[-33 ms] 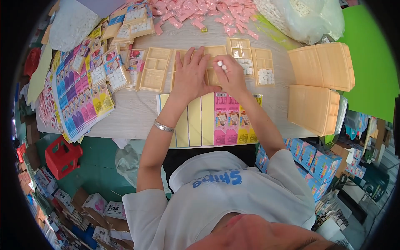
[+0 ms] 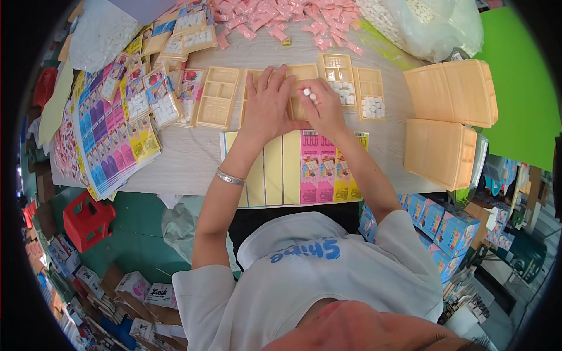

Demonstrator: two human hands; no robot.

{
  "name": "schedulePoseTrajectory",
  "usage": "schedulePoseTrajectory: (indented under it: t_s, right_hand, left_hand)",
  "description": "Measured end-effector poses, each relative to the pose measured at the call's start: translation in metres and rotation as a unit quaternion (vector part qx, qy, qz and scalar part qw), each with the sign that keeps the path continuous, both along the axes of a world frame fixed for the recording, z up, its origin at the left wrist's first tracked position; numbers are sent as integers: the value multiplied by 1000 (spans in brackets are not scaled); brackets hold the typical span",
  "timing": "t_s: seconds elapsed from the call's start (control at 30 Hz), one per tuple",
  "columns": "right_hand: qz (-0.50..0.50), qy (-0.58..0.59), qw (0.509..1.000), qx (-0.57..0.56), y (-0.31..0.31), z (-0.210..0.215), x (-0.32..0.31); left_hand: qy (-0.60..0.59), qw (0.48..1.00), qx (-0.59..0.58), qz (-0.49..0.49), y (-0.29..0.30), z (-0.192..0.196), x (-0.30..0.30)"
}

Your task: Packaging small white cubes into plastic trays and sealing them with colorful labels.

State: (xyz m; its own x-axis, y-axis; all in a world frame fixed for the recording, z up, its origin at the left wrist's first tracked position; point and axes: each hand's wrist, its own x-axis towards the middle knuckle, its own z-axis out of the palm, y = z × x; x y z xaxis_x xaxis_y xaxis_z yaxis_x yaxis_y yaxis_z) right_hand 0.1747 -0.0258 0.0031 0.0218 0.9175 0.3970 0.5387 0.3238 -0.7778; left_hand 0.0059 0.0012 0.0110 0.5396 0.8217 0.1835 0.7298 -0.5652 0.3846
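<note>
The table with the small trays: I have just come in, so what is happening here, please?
A person is working with both hands at the trays. The right hand holds a few small white pieces above a beige tray, while the left hand is spread over the trays beside it. Two trays to the right have white pieces in their near compartments. Pink packets lie along the far side.

packet heap (image 2: 287, 20) behind tray row (image 2: 304, 71), tray stacks (image 2: 439, 149) at right

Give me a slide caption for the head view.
Left hand spread over beige trays, right hand holding small white pieces.
</note>
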Motion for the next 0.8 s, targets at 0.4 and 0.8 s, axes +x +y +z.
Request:
schedulePoseTrajectory:
  t_s: [0.4,0.8]
  right_hand:
    - [42,184,981,-41,-7,-13,5]
    - [-21,-136,990,2,-35,19,40]
  left_hand:
    - [-30,999,16,4,-3,-4,2]
    - [-62,996,64,-26,-27,-4,-6]
